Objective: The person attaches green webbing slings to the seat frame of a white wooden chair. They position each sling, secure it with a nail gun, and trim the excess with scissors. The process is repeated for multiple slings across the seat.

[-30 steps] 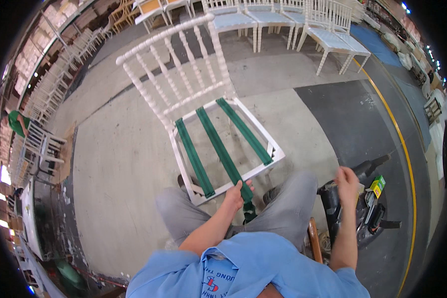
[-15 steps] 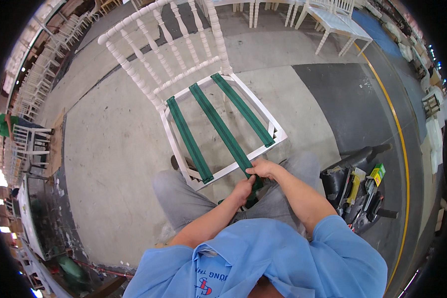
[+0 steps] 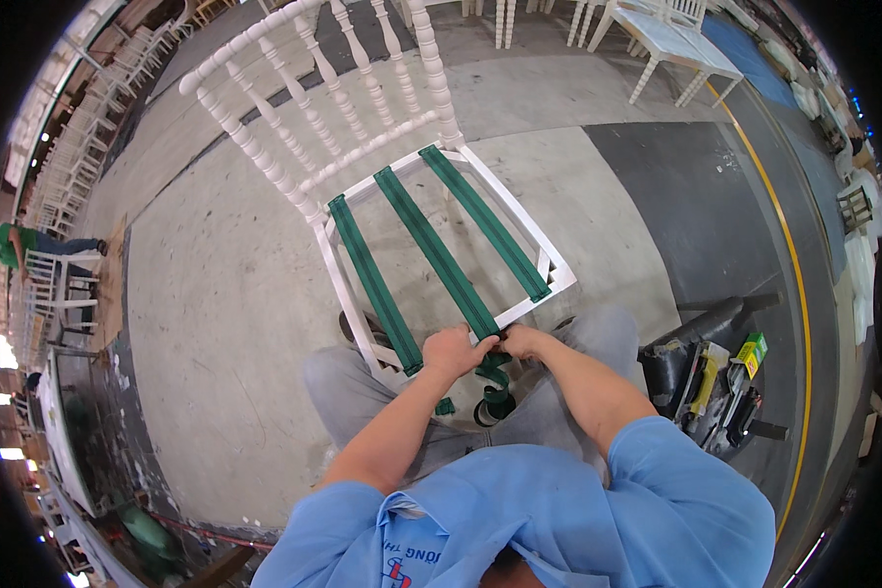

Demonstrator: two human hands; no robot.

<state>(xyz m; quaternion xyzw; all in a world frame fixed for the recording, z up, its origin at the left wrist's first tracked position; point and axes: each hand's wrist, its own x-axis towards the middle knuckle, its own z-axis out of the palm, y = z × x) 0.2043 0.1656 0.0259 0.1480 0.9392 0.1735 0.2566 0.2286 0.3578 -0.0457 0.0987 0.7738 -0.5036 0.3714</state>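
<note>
A white chair frame (image 3: 434,73) with a turned spindle back stands before my knees, its seat open. Two green webbing straps, a left one (image 3: 372,284) and a right one (image 3: 485,225), run from back to front of the seat. Between them, the middle webbing strap (image 3: 431,240) reaches the front rail. My left hand (image 3: 453,351) is closed on this strap at the rail, fingertips partly hidden. My right hand (image 3: 521,342) grips the same strap just to the right. Below my hands the loose webbing twists down to a green roll (image 3: 498,400) between my thighs.
At my right, a dark padded stool (image 3: 671,363) bears a yellow-handled tool (image 3: 702,387), a green and yellow box (image 3: 752,353) and other tools. White chairs (image 3: 661,44) stand at the far right. A person in green (image 3: 15,245) is among chairs at the left.
My left hand has moved up and left onto the front rail beside the middle strap. My right hand has shifted slightly down. The loose webbing and its roll now show below.
</note>
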